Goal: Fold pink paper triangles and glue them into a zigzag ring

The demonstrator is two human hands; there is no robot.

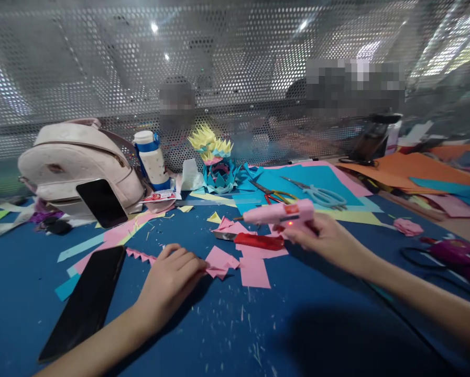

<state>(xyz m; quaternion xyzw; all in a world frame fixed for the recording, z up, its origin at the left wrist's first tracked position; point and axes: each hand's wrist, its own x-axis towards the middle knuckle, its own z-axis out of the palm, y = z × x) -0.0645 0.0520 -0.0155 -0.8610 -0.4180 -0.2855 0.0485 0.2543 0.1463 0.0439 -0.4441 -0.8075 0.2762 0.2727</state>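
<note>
My right hand (327,235) grips a pink hot glue gun (274,212) by its handle. A small red light glows on the gun's side, and its nozzle points left above the table. My left hand (174,277) rests low over the table, its curled fingers pinching a pink paper strip (140,255) whose zigzag end sticks out to the left. Pink paper scraps (221,261) lie at its fingertips, where the hand hides part of the strip. Under the glue gun is a red-handled utility knife (258,241) on more pink paper squares (255,272).
Behind stand a folded-paper piece (219,175) with yellow spikes, a bottle (152,162) and a backpack (81,162) with a phone (102,203) against it. A black tablet-like slab (85,303) lies left. Scissors (325,196) rest on blue paper (337,178); a purple device (458,259) lies right.
</note>
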